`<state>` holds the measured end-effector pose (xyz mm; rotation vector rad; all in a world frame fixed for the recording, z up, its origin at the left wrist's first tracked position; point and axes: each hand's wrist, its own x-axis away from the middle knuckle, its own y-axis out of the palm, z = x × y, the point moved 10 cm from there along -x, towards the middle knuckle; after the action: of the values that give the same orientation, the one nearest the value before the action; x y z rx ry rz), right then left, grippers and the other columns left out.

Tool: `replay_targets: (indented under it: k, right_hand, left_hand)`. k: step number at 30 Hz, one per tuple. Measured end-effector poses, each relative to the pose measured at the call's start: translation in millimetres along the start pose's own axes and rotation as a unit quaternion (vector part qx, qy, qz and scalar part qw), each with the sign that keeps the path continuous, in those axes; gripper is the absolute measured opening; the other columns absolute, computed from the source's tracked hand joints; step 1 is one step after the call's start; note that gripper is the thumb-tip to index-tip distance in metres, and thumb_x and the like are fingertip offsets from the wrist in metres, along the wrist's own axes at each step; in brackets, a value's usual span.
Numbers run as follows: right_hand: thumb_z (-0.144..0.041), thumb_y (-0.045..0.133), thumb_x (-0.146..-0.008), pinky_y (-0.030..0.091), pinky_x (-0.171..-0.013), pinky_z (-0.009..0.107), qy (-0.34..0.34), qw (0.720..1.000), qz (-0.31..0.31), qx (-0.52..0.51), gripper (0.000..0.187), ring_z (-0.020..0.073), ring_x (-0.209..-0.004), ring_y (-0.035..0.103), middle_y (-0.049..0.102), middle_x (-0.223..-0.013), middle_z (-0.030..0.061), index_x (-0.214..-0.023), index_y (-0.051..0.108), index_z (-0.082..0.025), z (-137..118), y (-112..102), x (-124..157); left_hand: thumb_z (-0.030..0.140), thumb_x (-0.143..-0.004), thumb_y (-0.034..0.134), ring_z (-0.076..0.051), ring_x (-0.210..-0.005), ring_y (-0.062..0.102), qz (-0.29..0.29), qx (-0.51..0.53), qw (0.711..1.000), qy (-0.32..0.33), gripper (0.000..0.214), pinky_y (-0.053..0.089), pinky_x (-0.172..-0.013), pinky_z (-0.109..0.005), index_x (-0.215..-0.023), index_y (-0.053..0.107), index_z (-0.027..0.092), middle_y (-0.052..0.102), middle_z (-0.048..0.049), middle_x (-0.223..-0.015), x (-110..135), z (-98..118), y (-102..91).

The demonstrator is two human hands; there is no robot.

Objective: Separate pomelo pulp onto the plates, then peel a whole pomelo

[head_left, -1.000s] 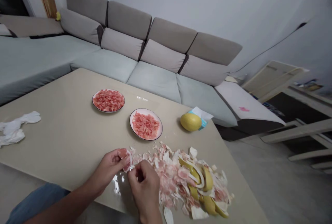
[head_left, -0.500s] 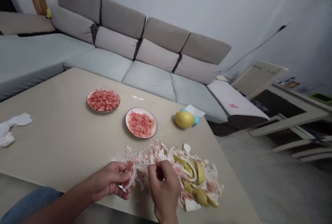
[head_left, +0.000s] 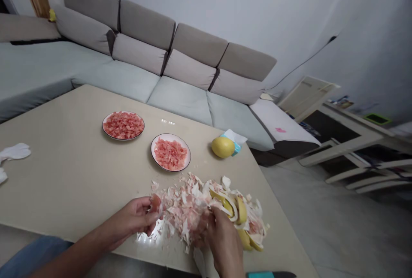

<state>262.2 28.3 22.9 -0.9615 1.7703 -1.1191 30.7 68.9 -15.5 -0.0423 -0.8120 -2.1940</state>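
Note:
My left hand (head_left: 138, 218) pinches a pomelo segment (head_left: 156, 204), pink flesh with thin pale membrane at its edge. To its right, my right hand (head_left: 223, 239) hovers over a heap of pomelo membrane scraps (head_left: 183, 205), thumb and fingers pressed together. Its fingertips are blurred, and what they hold cannot be made out. Thick yellow pomelo peel (head_left: 240, 211) lies in the heap beyond that hand. Behind the heap stand a plate of pink pomelo pulp (head_left: 170, 153) and, farther left, a fuller plate of pulp (head_left: 124, 125).
A whole yellow pomelo (head_left: 222, 147) rests against a blue tissue packet (head_left: 236, 143) near the table's right edge. At the bottom edge lies a teal-handled knife (head_left: 260, 275). Crumpled white gloves or tissue (head_left: 16, 151) lie far left. A grey sofa (head_left: 180, 98) stands behind the table (head_left: 74, 175).
My right hand has moved right and away from the segment, over the scraps; the pale strip stretched between the hands no longer shows. The view has shifted slightly, bringing the knife into sight.

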Motion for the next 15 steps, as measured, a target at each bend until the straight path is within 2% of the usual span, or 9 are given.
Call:
replay_targets:
  k: [3,5,7,9,12,15]
  right_hand:
    - [-0.043,0.05,-0.086,0.029,-0.043,0.026,0.028,0.999,0.017,0.015,0.035,0.0195,-0.046,0.057,0.065,-0.055,0.0058,-0.061,0.064,-0.024,10.4,-4.8,2.1]
    - [-0.049,0.052,-0.086,0.033,-0.043,0.026,0.036,0.999,0.025,-0.031,0.038,0.0192,-0.045,0.056,0.065,-0.054,0.0057,-0.062,0.066,-0.023,5.2,-9.0,3.9]
    - [-0.047,0.052,-0.088,0.042,-0.048,0.026,-0.005,0.988,0.018,-0.151,0.033,0.0188,-0.054,0.061,0.071,-0.071,0.0079,-0.082,0.071,-0.021,-18.7,-11.4,6.1]
    - [-0.04,0.051,-0.09,0.05,-0.057,0.026,-0.069,0.959,-0.027,-0.273,0.03,0.0184,-0.068,0.065,0.072,-0.088,0.0089,-0.097,0.071,-0.019,-55.0,-10.2,10.5]
    - [-0.032,0.053,-0.091,0.052,-0.064,0.024,-0.12,0.921,-0.094,-0.358,0.023,0.0179,-0.077,0.066,0.071,-0.085,0.006,-0.088,0.073,-0.021,-101.2,-7.9,19.7]
    - [-0.031,0.058,-0.088,0.053,-0.063,0.023,-0.119,0.898,-0.111,-0.409,0.019,0.0177,-0.081,0.066,0.07,-0.095,0.0066,-0.099,0.071,-0.022,-121.6,-7.9,24.5]
  left_hand:
    - [0.038,-0.076,0.072,-0.011,-0.065,0.044,0.004,-0.06,0.997,0.044,0.026,0.035,-0.057,-0.021,-0.081,0.059,0.016,0.049,0.0003,-0.077,-2.6,6.9,-0.2]
    - [0.037,-0.076,0.072,-0.012,-0.069,0.047,0.014,-0.095,0.994,0.055,0.025,0.035,-0.059,-0.021,-0.084,0.061,0.016,0.054,-0.0009,-0.08,-4.3,7.6,-2.4]
    - [0.035,-0.076,0.072,-0.013,-0.074,0.05,0.026,-0.12,0.991,0.057,0.024,0.036,-0.064,-0.022,-0.087,0.064,0.015,0.059,-0.0026,-0.084,-5.4,6.3,-5.6]
    - [0.032,-0.076,0.072,-0.015,-0.079,0.053,0.029,-0.13,0.99,0.056,0.023,0.037,-0.068,-0.023,-0.089,0.065,0.015,0.062,-0.0036,-0.087,-6.0,4.2,-7.6]
    - [0.031,-0.075,0.073,-0.015,-0.077,0.055,0.027,-0.131,0.989,0.056,0.022,0.039,-0.067,-0.023,-0.089,0.065,0.016,0.063,-0.003,-0.084,-6.2,0.7,-10.5]
    - [0.033,-0.074,0.074,-0.017,-0.078,0.057,0.032,-0.125,0.99,0.052,0.025,0.041,-0.066,-0.023,-0.09,0.065,0.016,0.064,-0.0034,-0.083,-5.6,-2.0,-15.1]
